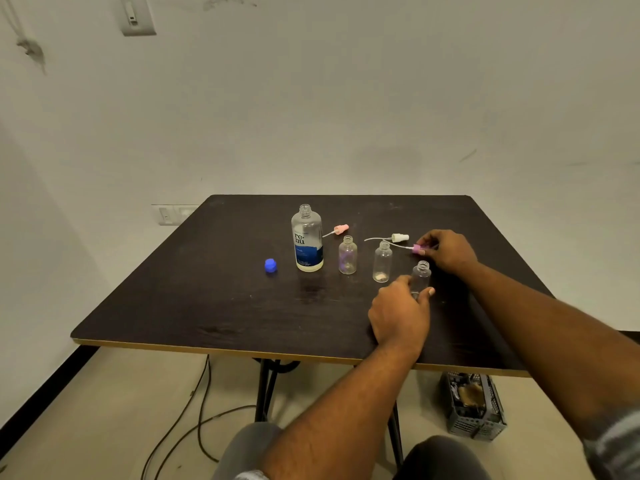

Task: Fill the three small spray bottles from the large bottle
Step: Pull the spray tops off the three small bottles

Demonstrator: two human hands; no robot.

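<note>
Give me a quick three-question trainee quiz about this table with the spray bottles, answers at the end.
1. True or false: the large bottle is capped.
2. Which hand holds the nearest small bottle? A) left hand B) right hand
3. Fill in: the right hand pinches a purple ____.
Key: 1 false; 2 A; 3 spray top.

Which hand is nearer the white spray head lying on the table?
Right. The right hand is just right of the white spray head, pinching a pink-purple spray head; the left hand is nearer the camera, gripping a small bottle.
</note>
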